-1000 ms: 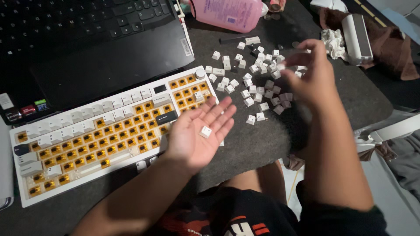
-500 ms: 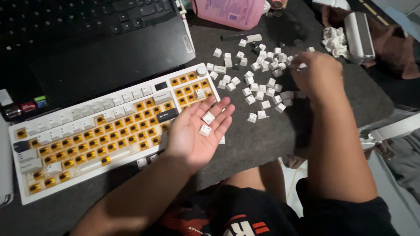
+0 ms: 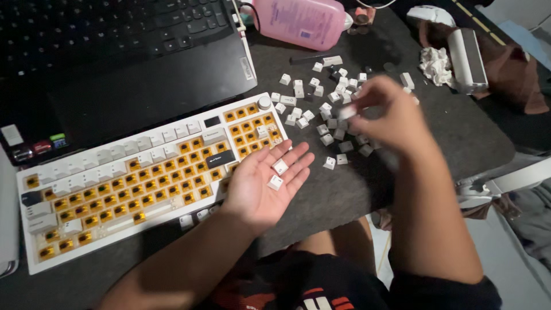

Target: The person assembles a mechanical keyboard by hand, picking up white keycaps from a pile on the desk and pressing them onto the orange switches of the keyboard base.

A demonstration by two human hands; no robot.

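While your left hand (image 3: pixel 265 185) lies palm-up and open just right of the keyboard (image 3: pixel 143 172), cradling two white keycaps (image 3: pixel 278 174), your blurred right hand (image 3: pixel 385 117) pinches another keycap (image 3: pixel 346 112) farther right, over the loose pile (image 3: pixel 327 103).

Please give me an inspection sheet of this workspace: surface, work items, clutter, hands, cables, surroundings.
Surface: dark mat.
Work items: white keyboard with many amber switches bare; loose white keycaps piled on the mat.
Clutter: pink bottle, crumpled tissue, brown cloth.
Hands: left hand open, palm up, two keycaps on it; right hand blurred above the pile, grip unclear.
Cables: dark cable beside the bottle.
Surroundings: black laptop behind the keyboard.
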